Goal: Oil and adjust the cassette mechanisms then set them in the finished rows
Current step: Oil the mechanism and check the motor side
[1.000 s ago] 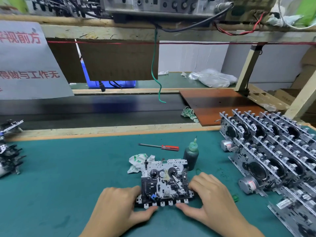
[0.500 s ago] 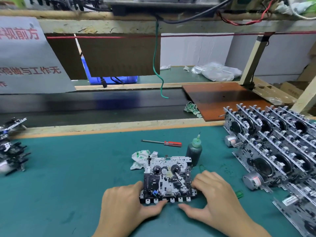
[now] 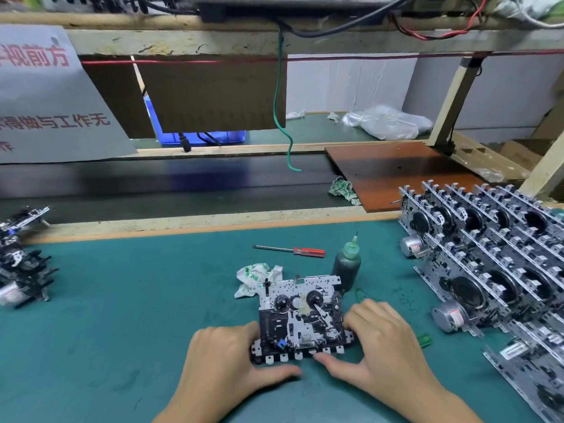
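A cassette mechanism [image 3: 300,312] lies flat on the green mat, near the front, its row of keys facing me. My left hand [image 3: 225,367] grips its left side, thumb under the key row. On its right side sits my right hand [image 3: 384,349], fingers against the edge and thumb at the keys. Just behind the mechanism stands a dark oil bottle [image 3: 346,265] with a green nozzle. Rows of finished mechanisms [image 3: 494,257] stand on edge at the right.
A red-handled screwdriver [image 3: 293,250] lies behind the bottle, a crumpled cloth [image 3: 254,277] left of it. More mechanisms [image 3: 21,270] are piled at the left edge. A dark conveyor belt [image 3: 152,184] runs beyond the wooden rail. A small green part [image 3: 424,340] lies by my right hand.
Both hands stay on the mechanism and have closed in slightly on its sides. The view has shifted, so everything sits a little higher and to the right.
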The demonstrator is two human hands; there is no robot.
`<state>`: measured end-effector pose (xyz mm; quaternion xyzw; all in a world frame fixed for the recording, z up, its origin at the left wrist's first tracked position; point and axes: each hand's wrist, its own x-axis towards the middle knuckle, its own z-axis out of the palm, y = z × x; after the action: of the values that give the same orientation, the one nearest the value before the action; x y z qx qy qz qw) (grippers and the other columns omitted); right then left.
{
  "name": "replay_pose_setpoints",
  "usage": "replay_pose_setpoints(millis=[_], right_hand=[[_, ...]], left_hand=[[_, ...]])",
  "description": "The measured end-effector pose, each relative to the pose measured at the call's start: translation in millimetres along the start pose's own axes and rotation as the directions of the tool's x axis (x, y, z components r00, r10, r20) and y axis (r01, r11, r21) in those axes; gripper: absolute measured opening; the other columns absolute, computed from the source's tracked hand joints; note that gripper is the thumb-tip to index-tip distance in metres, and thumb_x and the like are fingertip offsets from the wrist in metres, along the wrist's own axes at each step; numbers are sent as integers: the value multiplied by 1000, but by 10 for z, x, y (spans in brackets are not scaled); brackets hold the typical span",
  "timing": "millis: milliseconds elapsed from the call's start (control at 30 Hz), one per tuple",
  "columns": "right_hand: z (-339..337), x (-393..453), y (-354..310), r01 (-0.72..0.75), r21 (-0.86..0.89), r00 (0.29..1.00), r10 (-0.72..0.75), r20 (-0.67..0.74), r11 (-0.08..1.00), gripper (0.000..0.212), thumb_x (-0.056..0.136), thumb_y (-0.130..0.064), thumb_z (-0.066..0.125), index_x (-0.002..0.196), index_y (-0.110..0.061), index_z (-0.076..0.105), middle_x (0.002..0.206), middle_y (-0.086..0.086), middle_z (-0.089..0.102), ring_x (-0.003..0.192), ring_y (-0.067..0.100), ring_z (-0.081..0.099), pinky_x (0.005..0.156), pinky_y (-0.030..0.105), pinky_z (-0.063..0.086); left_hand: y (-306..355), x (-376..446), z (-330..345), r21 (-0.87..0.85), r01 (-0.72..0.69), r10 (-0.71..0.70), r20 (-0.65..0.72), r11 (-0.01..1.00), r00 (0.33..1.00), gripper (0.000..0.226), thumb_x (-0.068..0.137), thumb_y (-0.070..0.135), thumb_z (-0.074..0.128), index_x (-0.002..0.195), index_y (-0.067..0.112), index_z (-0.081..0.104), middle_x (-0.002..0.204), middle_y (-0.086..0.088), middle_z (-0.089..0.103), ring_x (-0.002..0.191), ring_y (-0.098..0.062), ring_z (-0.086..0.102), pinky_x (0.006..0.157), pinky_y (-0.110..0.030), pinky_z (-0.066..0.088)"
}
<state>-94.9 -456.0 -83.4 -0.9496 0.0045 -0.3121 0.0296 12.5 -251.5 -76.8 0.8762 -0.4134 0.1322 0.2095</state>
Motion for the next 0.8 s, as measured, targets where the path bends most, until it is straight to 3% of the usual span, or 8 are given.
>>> replay_pose_setpoints(millis=[133, 233, 333, 400, 467, 600, 700, 800], right_hand=[[-31, 4, 43, 101, -6, 994, -101, 31, 995, 46, 76, -60, 54, 61, -16, 58, 61, -8, 50, 60, 13, 47, 65, 23, 35], [-67, 23, 9, 36, 9, 996, -37, 79, 999, 46, 78, -61, 50, 70, -18, 63, 67, -9, 55, 65, 14, 53, 68, 24, 35], [-143, 103, -22, -325, 203, 946, 320, 57, 924, 43, 79, -64, 48, 91, -26, 64, 80, -17, 57, 79, 7, 52, 72, 24, 37], [-146, 182, 12, -547, 399, 809, 587, 26, 736, 34, 79, -58, 57, 102, -32, 53, 90, -19, 55, 90, 6, 51, 78, 30, 43], [-110, 296, 84, -649, 505, 701, 704, 109, 569, 47, 75, -37, 72, 111, -33, 41, 103, -16, 52, 100, 10, 50, 87, 38, 45], [78, 500, 153, -748, 522, 631, 682, 370, 409, 65, 75, -15, 78, 126, -21, 38, 122, -3, 50, 116, 15, 47, 99, 31, 37], [181, 554, 131, -758, 464, 638, 669, 382, 459, 40, 81, -15, 73, 113, -15, 49, 117, 3, 60, 102, 15, 51, 80, 23, 35], [79, 518, 15, -668, 552, 718, 629, 299, 499, 26, 89, -30, 62, 111, -27, 49, 106, -5, 63, 96, 15, 56, 74, 25, 37]], left_hand=[[-11, 5, 8, 34, 58, -58, -19, 998, 998, 63, 54, 87, 40, 45, 27, 58, 32, 7, 46, 32, -12, 49, 33, -18, 31], [13, 4, -12, 38, 125, -124, -27, 991, 992, 65, 55, 87, 39, 41, 25, 52, 30, 3, 43, 29, -15, 47, 31, -21, 30], [57, 23, -9, 18, 159, -157, -71, 987, 985, 57, 54, 85, 40, 39, 30, 40, 28, 0, 39, 27, -16, 44, 29, -22, 29], [58, 23, -1, 31, 171, -168, -73, 985, 983, 57, 55, 85, 38, 40, 30, 36, 28, -2, 39, 26, -15, 44, 29, -23, 29], [58, 20, 2, 50, 185, -183, -43, 981, 982, 61, 55, 86, 37, 37, 28, 44, 28, -1, 41, 27, -14, 46, 28, -23, 29], [53, 10, 5, 60, 196, -196, -2, 979, 981, 61, 56, 86, 35, 43, 32, 61, 30, 1, 46, 29, -12, 49, 29, -20, 31], [62, 18, -14, 56, 235, -238, 45, 970, 970, 64, 55, 89, 30, 50, 36, 65, 34, 1, 50, 35, -11, 53, 33, -20, 34], [77, 25, -62, 77, 265, -270, 56, 961, 961, 67, 53, 92, 25, 56, 40, 66, 40, 2, 54, 42, -9, 57, 39, -17, 25]])
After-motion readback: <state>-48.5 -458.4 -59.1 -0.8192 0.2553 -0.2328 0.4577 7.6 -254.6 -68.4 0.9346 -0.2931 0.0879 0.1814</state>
